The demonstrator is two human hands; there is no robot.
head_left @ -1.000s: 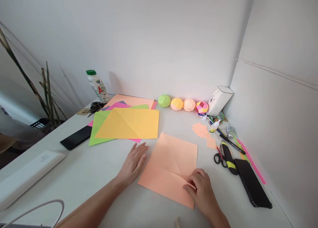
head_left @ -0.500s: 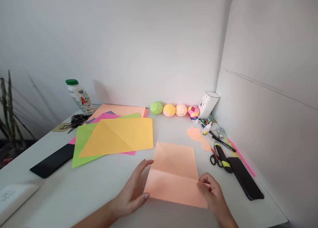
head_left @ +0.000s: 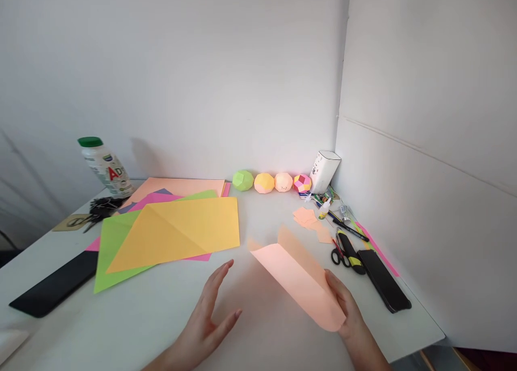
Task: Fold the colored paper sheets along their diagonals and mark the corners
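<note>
A peach sheet of paper (head_left: 301,282) is tilted up above the white table, bent along its creases. My right hand (head_left: 347,306) grips its lower right end, with some fingers hidden behind the paper. To the left of the sheet, my left hand (head_left: 210,312) hovers with thumb and fingers apart, holding nothing and not touching the paper. Beyond my left hand lies a yellow sheet (head_left: 181,231) on top of a green sheet (head_left: 109,252) and other coloured papers.
Paper balls (head_left: 264,183) line the back wall near a white box (head_left: 324,172). Small peach pieces (head_left: 306,218), scissors (head_left: 340,256), a cutter (head_left: 350,252) and a black phone-like object (head_left: 384,280) lie right. A bottle (head_left: 107,169) and black tablet (head_left: 56,282) are left.
The peach sheet has been lifted and turned in my right hand, its left edge now swung up. My left hand has moved away from the sheet. The view has shifted slightly right.
</note>
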